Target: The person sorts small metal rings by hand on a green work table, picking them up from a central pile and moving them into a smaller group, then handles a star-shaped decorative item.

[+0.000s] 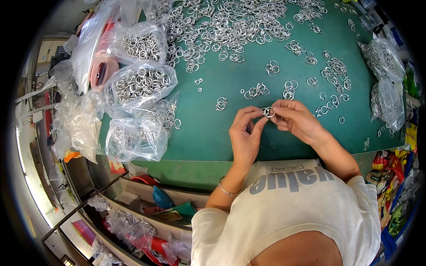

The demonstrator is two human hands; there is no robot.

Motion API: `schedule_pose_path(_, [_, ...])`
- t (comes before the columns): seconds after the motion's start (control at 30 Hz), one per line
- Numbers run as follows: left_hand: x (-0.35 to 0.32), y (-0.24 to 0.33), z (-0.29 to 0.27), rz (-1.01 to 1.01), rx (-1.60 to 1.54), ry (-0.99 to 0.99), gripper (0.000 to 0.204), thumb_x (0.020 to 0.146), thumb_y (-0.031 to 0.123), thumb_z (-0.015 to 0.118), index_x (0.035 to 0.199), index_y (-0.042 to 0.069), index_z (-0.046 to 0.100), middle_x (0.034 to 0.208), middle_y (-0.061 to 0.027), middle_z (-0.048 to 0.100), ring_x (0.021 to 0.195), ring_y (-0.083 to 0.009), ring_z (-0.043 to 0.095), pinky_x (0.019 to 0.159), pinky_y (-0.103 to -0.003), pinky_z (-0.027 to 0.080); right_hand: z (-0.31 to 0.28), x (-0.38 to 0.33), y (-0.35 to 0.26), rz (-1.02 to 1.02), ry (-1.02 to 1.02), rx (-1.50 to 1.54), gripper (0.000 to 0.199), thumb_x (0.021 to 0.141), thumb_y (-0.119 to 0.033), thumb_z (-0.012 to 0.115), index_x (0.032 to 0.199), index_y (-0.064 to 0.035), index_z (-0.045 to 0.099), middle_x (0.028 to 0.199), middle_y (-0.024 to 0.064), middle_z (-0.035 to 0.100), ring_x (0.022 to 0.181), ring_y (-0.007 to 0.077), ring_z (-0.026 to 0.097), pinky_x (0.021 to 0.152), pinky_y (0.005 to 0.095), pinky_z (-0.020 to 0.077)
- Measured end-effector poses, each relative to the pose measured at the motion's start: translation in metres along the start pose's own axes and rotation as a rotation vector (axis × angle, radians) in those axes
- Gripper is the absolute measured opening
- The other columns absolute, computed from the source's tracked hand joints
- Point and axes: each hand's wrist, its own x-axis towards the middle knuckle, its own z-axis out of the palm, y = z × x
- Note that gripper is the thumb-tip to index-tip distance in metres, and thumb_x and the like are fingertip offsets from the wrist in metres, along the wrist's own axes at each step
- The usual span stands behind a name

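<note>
Between the fingertips of both hands, just above the green table [199, 142], is a small cluster of linked silver metal rings [268, 112]. My left hand [246, 137] pinches it from the left with thumb and forefinger. Something small and metallic shows in the curl of its other fingers, too hidden to name. My right hand [298, 120] grips the rings from the right, fingers bent together. Close beyond the hands lie a row of rings [256, 91], another small bunch of rings [289, 90] and a pair of rings [221, 103] to the left.
A large heap of metal rings [230, 26] spreads over the table's far side. Clear plastic bags of rings [141, 84] stand on the left, with more bags [387, 102] on the right. Scattered rings [335, 73] lie at right. An open drawer [128, 199] sits below the table's left edge.
</note>
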Motion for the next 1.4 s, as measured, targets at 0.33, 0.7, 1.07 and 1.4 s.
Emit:
schedule_pose_path(0.33, [-0.006,0.005,0.000,-0.182,-0.136,-0.033,0.010,0.082,0.003,0.060,0.090,-0.002,0.064,0.073,0.0026,0.052,0.055,-0.0008,0.037,0.045,-0.016,0.026,0.002,-0.006,0.013,-0.381,0.118,-0.594,0.011,0.088,-0.014,0.050,0.084,-0.0031,0.051,0.067,-0.0013,0.052,0.058,0.0030,0.040,0.050,0.0202,0.0308])
schedule_pose_path(0.7, [-0.011,0.019,-0.003,-0.127,-0.062,-0.092,0.011,0.082,0.000,0.056,0.090,-0.001,0.064,0.066,-0.0009,0.043,0.054,-0.0054,0.037,0.046,-0.021,0.029,0.017,-0.017,-0.006,-0.473,0.061,-0.951,0.012,0.086,-0.009,0.052,0.078,0.0009,0.050,0.063,0.0068,0.046,0.056,0.0142,0.042,0.052,0.0279,0.0339])
schedule_pose_path(1.07, [-0.011,0.018,-0.006,0.192,0.099,-0.066,0.012,0.080,-0.003,0.057,0.091,-0.002,0.063,0.070,-0.0045,0.049,0.050,-0.0073,0.041,0.042,-0.020,0.032,0.013,-0.016,-0.006,-0.570,0.032,-0.950,0.014,0.086,-0.010,0.054,0.077,0.0009,0.050,0.063,0.0064,0.047,0.055,0.0154,0.045,0.051,0.0277,0.0347])
schedule_pose_path(1.4, [-0.016,0.018,0.006,0.282,0.194,0.122,0.019,0.072,-0.009,0.063,0.089,0.000,0.066,0.073,-0.0041,0.056,0.052,-0.0048,0.040,0.045,-0.019,0.030,0.016,-0.017,-0.002,0.047,-0.018,0.115,0.011,0.091,-0.015,0.049,0.086,-0.0049,0.050,0.068,0.0026,0.052,0.052,0.0033,0.035,0.045,0.0192,0.0272])
